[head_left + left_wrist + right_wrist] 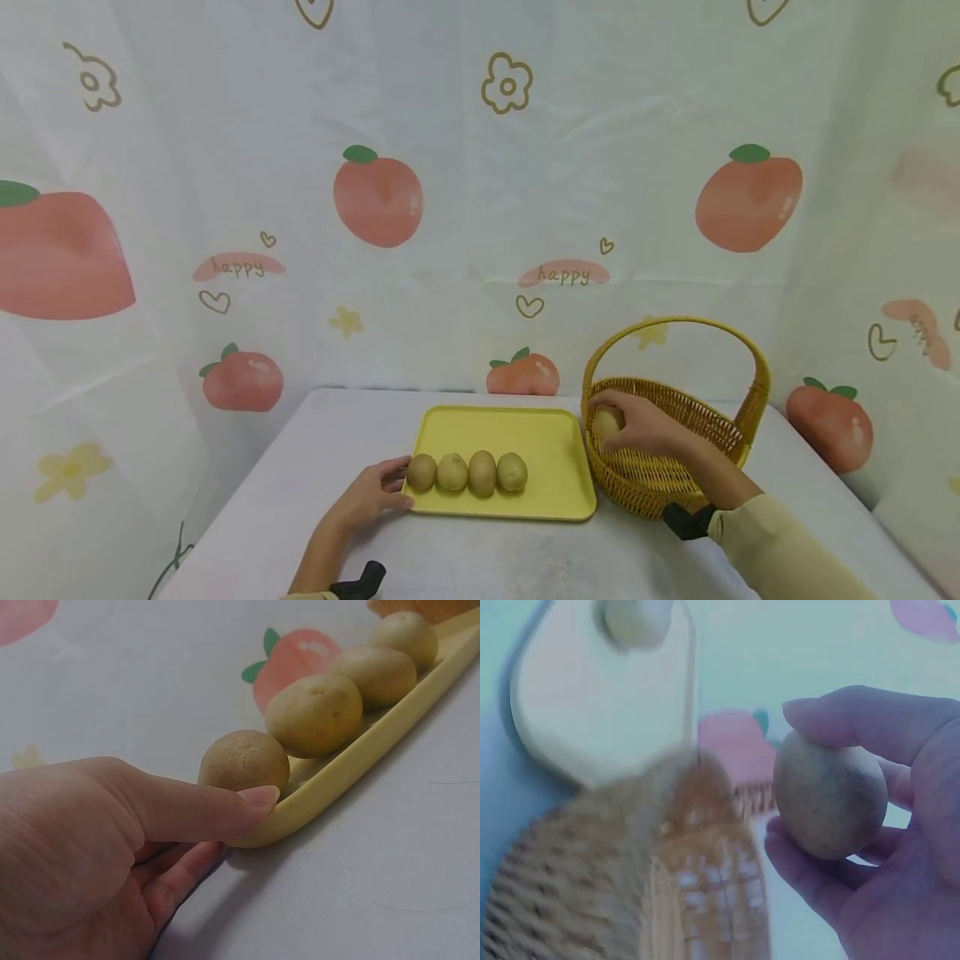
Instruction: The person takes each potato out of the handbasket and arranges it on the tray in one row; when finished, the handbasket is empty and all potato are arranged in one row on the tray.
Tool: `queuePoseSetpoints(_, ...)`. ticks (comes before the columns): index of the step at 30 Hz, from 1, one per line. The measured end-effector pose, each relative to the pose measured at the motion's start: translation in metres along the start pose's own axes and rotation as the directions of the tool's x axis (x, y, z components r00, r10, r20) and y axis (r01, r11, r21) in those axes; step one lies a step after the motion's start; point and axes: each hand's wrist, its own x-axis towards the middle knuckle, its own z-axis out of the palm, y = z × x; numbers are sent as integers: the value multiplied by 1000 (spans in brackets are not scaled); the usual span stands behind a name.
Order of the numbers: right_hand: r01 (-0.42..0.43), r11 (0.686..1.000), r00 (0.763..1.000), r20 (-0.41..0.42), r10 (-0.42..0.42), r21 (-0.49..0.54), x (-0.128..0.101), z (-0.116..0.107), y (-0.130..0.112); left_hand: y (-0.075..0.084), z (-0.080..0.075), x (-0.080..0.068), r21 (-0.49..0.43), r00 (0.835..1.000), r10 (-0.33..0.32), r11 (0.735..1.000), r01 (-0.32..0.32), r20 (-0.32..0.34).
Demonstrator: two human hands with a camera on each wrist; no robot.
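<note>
Yellow tray (551, 433), mid-bench (315, 467): four potatoes (467, 472) in a row along its near edge. Left hand (367, 498): thumb pressed on the tray's near-left corner, evidently steadying it; fingers loosely curled beneath, gripping nothing. Right hand (641, 423): fingers wrapped round a fifth potato (829, 799), thumb over it, fingers beneath, held just above the wicker basket (660, 479) right of the tray.

The tray (555, 433) is plain pale yellow. The four potatoes (467, 472) on it are tan-brown with faint speckles. The wicker basket (675, 483) is golden yellow. The tabletop (300, 467) is white. The backdrop (225, 167) is white, printed with pink peaches, hearts and flower outlines.
</note>
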Motion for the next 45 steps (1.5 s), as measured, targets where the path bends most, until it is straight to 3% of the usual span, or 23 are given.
queuePoseSetpoints(10, 71, 997, 997, -5, -71, -24, -3, 21, -33, 0, -2, -1, 11, 1000, -12, 1000, 12, -1)
queuePoseSetpoints(17, 88, 996, 996, -23, -87, 20, 5, 44, -41, 1, -3, -1, 8, 1000, -23, 1000, 23, -5)
queuePoseSetpoints(25, 149, 988, 988, -24, -150, -47, 12, 82, -43, 0, -4, -1, -3, 1000, -2, 1000, 2, 8)
queuePoseSetpoints(31, 88, 994, 996, -6, -88, -62, 18, 107, -34, -2, -4, 0, -2, 1000, 8, 1000, -8, 14)
queuePoseSetpoints(37, 14, 997, 1000, -12, -15, -78, 25, 117, -26, -1, -2, 1, 3, 1000, -1, 1000, 0, 13)
queuePoseSetpoints(45, 16, 1000, 999, 38, -15, -20, 30, 121, -16, -1, 0, 2, 0, 1000, -18, 1000, 18, 8)
